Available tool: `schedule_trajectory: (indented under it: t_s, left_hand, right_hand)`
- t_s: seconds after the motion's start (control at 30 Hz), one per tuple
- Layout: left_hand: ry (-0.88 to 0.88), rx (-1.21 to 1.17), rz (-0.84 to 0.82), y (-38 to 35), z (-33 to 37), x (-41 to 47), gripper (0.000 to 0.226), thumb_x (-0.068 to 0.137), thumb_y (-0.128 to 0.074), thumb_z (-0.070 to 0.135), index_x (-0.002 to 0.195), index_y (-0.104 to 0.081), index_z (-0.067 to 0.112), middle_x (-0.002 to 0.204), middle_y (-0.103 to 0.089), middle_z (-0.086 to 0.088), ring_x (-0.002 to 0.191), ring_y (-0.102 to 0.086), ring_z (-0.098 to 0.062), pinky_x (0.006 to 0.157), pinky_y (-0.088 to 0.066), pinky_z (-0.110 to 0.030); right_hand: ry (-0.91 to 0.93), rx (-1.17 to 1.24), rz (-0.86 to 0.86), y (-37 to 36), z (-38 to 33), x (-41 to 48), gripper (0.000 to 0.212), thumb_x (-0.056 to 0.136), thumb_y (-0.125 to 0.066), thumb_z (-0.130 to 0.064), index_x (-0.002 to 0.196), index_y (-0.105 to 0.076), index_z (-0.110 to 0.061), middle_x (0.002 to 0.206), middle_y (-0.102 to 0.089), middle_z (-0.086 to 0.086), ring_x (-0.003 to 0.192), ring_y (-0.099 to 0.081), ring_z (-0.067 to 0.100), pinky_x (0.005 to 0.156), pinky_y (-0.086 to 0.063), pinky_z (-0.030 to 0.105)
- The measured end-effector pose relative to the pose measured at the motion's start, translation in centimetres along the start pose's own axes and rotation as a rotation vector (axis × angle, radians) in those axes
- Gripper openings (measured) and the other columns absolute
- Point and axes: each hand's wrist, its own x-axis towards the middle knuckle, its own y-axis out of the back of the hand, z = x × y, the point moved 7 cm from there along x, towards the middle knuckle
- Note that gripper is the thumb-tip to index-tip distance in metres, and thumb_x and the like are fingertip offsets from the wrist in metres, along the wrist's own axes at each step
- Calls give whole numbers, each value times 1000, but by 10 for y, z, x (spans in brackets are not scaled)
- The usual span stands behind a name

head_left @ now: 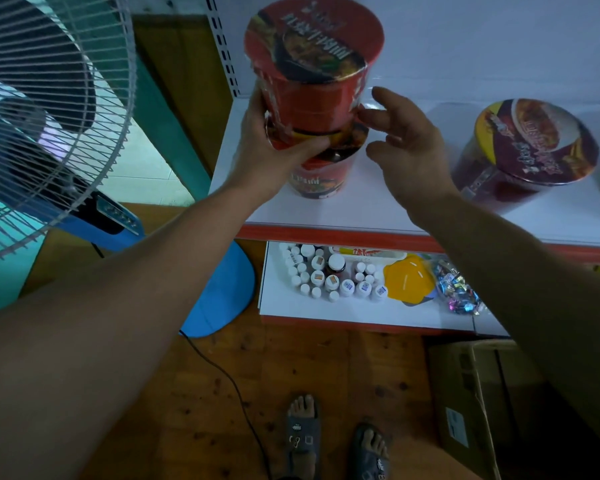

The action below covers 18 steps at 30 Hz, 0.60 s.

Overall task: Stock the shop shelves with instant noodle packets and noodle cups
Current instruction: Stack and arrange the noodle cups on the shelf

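A red noodle cup (312,64) sits stacked on top of a second red noodle cup (321,174), which stands on the white shelf (361,206). My left hand (274,140) grips the lower part of the upper cup, thumb across its front. My right hand (406,143) hovers just to the right of the stack with fingers spread and relaxed; its fingertips are at the upper cup's side, and whether they touch it I cannot tell. A dark red and yellow noodle bowl (527,147) stands further right on the same shelf.
A standing fan (49,109) with a blue base (219,292) is close on the left. The lower shelf (291,303) holds several small white bottles (329,275), a yellow lid (407,277) and wrapped sweets (459,292). A cardboard box (478,400) sits on the wooden floor at right.
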Motion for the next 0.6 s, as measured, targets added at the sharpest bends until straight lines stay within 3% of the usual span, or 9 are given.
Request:
schedule_trajectory:
  t_s: [0.1,0.17,0.23,0.33,0.47,0.53,0.6]
  left_hand:
    - [15,-32,-9,1,-6,1,103,73,-85,28,153,-21,19,144,-44,5,128,-48,-8,101,-46,-19]
    - [18,-40,-28,-1,-10,-2,106,69,-88,24,152,-21,19,146,-42,3,132,-44,-11,98,-44,-13]
    - [30,-41,-51,-7,-13,-8,105,65,-90,20,148,-26,18,137,-47,7,129,-45,-10,95,-44,-9]
    - [35,-40,-92,-12,-15,-12,104,68,-88,16,150,-24,18,137,-46,9,132,-43,-8,99,-46,-16]
    - [51,1,-133,-9,-19,-11,106,71,-86,28,153,-19,22,147,-43,6,139,-39,-13,110,-43,-35]
    - [90,-21,-133,-9,-22,-12,111,73,-86,24,156,-11,20,153,-37,4,141,-35,-12,108,-43,-25]
    - [105,-36,-123,-9,-23,-11,112,74,-85,18,156,-9,17,154,-36,3,141,-35,-11,97,-44,-9]
  right_hand:
    - [-38,-14,-47,-4,3,4,78,76,-65,-19,148,-37,-22,138,-54,-9,130,-47,6,112,-36,34]
    - [-131,25,-130,-11,10,6,88,77,-70,-18,153,-28,-29,152,-39,-4,140,-37,13,115,-33,41]
    - [-178,74,-170,-16,15,8,87,70,-69,-17,148,-36,-35,143,-49,-9,135,-44,13,114,-36,45]
    - [-118,30,-170,-19,12,7,58,66,-65,-16,114,-60,-48,119,-66,-13,121,-55,10,109,-41,49]
    - [-121,45,-85,-12,15,7,61,67,-63,-14,124,-63,-36,127,-65,-8,121,-58,11,107,-44,49]
    - [-117,25,-22,-7,14,5,56,74,-65,-15,128,-62,-27,130,-62,-5,119,-57,10,107,-44,44]
    - [-66,-33,-35,-5,8,6,64,82,-70,-21,142,-47,-24,145,-49,-2,131,-47,12,111,-37,35]
